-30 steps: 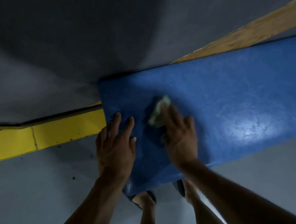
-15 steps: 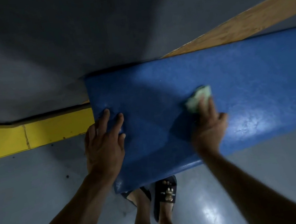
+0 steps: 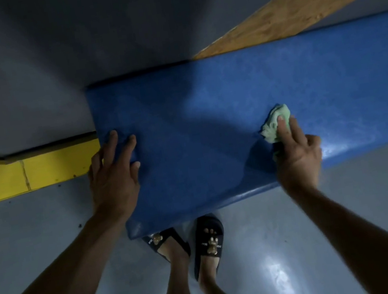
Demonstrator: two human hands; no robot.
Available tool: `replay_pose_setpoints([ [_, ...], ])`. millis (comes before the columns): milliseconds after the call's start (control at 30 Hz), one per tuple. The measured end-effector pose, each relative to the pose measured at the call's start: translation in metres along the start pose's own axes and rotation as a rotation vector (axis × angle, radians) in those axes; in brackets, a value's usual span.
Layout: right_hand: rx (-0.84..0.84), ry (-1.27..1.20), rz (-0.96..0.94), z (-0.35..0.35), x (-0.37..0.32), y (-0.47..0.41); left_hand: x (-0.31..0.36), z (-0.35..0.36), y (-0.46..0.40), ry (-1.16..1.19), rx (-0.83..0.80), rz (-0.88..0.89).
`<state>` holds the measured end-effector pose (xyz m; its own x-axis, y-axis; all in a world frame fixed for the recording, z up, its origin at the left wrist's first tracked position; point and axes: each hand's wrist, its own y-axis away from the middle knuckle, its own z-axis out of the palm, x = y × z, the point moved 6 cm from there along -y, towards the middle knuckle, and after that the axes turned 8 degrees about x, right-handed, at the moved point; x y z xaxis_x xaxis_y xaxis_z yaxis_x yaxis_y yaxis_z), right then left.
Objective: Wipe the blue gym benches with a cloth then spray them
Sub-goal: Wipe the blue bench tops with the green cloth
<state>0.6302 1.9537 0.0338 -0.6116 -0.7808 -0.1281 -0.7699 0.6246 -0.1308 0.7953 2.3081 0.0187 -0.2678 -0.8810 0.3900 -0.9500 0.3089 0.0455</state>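
Two hands down on the blue bench (image 3: 207, 109). Left hand (image 3: 114, 177) flat at the near left corner, fingers spread and pressing, thumb hanging off the edge beside the yellow kerb (image 3: 27, 175); placed as it was a second ago, serving as a brace. Right hand (image 3: 295, 153) curled over the pale green cloth (image 3: 274, 122), pinning it to the tabletop with fingers on top, wad poking out ahead of the fingertips. Cloth carried steadily rightward over the last second: from just beside the left hand to well apart from it, now near the front edge of the pad. Probably one long stroke along the bench, left end covered, right stretch still to wipe. No spray bottle visible; spraying not yet begun. Wooden plank (image 3: 304, 2) behind, sandalled feet (image 3: 203, 244) below on grey floor.
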Motion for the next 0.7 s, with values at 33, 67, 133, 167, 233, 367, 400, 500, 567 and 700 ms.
replay_pose_setpoints([
  [33,0.038,-0.036,0.032,0.001,-0.015,0.014,0.000,-0.001,0.000,-0.006,-0.003,-0.005],
  [67,0.050,-0.091,0.014,0.003,-0.037,0.032,0.001,-0.002,0.000,-0.014,-0.012,-0.015],
  [133,-0.025,-0.152,-0.124,0.007,-0.088,0.074,0.004,-0.005,0.001,-0.029,-0.025,-0.023],
  [167,-0.097,-0.161,-0.231,0.007,-0.111,0.093,0.005,-0.009,0.002,-0.037,-0.028,-0.026],
  [233,-0.195,-0.187,-0.464,0.001,-0.130,0.112,0.009,-0.013,0.006,-0.045,-0.041,-0.034],
  [367,-0.183,-0.088,-0.704,-0.007,-0.074,0.076,0.015,-0.019,0.030,-0.044,-0.047,-0.015],
  [400,-0.176,-0.050,-0.608,-0.010,-0.044,0.062,0.016,-0.019,0.039,-0.042,-0.046,-0.001],
  [500,-0.153,0.041,-0.202,-0.024,0.039,0.036,0.010,-0.016,0.064,-0.043,-0.054,-0.019],
  [567,-0.121,0.061,-0.028,-0.026,0.051,0.040,0.008,-0.014,0.077,-0.035,-0.052,-0.029],
  [700,-0.065,-0.078,0.106,-0.006,-0.018,0.078,0.007,-0.015,0.093,-0.035,-0.014,-0.025],
])
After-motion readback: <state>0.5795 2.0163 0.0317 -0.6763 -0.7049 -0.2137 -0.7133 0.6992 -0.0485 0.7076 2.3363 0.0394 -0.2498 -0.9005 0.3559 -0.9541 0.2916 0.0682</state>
